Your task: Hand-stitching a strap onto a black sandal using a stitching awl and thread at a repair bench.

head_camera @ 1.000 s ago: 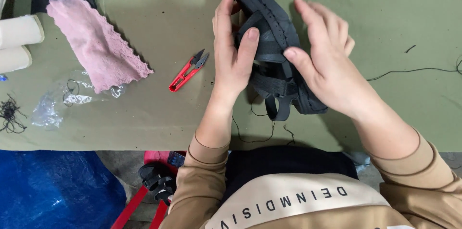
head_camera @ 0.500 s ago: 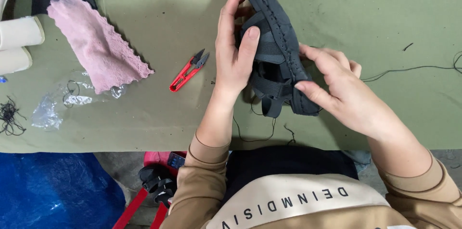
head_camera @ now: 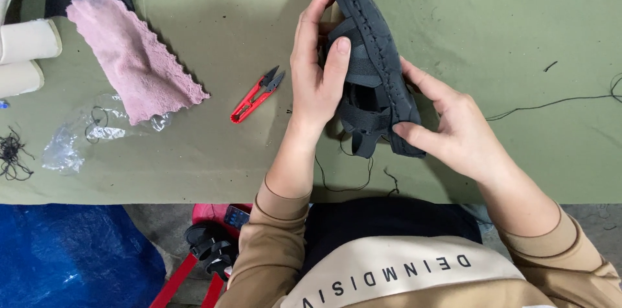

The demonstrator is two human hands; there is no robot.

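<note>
Black and strappy, the sandal (head_camera: pixel 372 68) now stands on edge in the upper middle of the frame, its stitched sole rim turned toward the camera where a second ago more of the straps faced up. The left hand (head_camera: pixel 317 68) grasps it from the left, thumb pressed across the straps and fingers wrapped behind the toe end. The right hand (head_camera: pixel 453 126), which was spread over the shoe a second ago, has slid down to the heel end and now pinches the sole edge between thumb and fingertips. That shift suggests the person is turning the sandal to look along its seam. On the green tabletop (head_camera: pixel 518 36), red thread snips (head_camera: pixel 257 95) lie untouched left of the hands, a pink cloth (head_camera: pixel 133 58) farther toward the upper left, and a loose black thread (head_camera: pixel 551 102) trails off at the right.
</note>
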